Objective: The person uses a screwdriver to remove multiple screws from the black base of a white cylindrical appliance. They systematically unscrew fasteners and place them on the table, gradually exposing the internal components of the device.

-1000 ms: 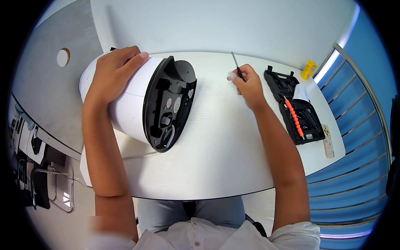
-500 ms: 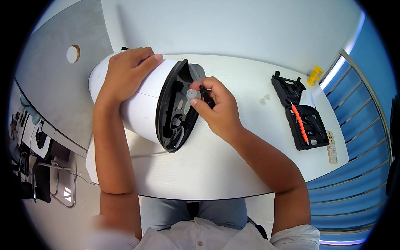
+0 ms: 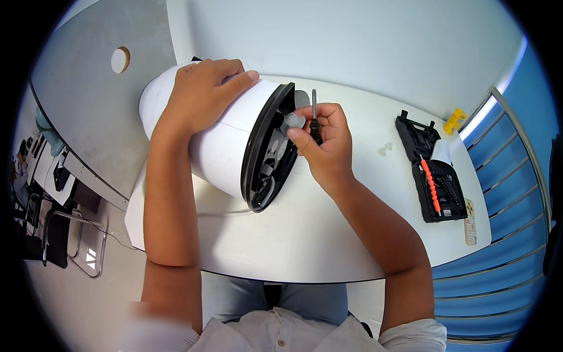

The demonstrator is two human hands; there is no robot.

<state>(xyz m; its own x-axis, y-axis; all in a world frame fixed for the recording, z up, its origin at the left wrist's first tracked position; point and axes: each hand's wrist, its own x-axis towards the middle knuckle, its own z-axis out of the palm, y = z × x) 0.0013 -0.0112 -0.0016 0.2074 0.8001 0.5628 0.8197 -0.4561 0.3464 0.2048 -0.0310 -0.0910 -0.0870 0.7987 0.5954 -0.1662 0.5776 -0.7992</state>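
A large white rounded appliance (image 3: 220, 154) lies on its side on the table, its black base (image 3: 251, 170) with recesses turned to the right. My left hand (image 3: 208, 97) lies over the top of the white body, fingers draped across it and thumb apart. Beside the base, my right hand (image 3: 329, 141) is closed around a screwdriver (image 3: 315, 126) with a black handle, its metal shaft pointing up. The thumb and forefinger of that same hand pinch a small translucent round cap (image 3: 294, 121) close to the base. Whether the cap touches the base, I cannot tell.
Two small translucent caps (image 3: 385, 149) lie on the white table (image 3: 305, 246). At right sits an open black tool case (image 3: 420, 190) with an orange flexible shaft (image 3: 430, 185). Near it are a yellow plastic holder (image 3: 454, 121) and a remote control (image 3: 470, 226). Metal railing (image 3: 525, 149) stands beyond.
The screwdriver has swung from leaning toward the base to upright. My right hand with the cap has drawn slightly back from it. The whole view has shifted a little; my left hand stays on the appliance.
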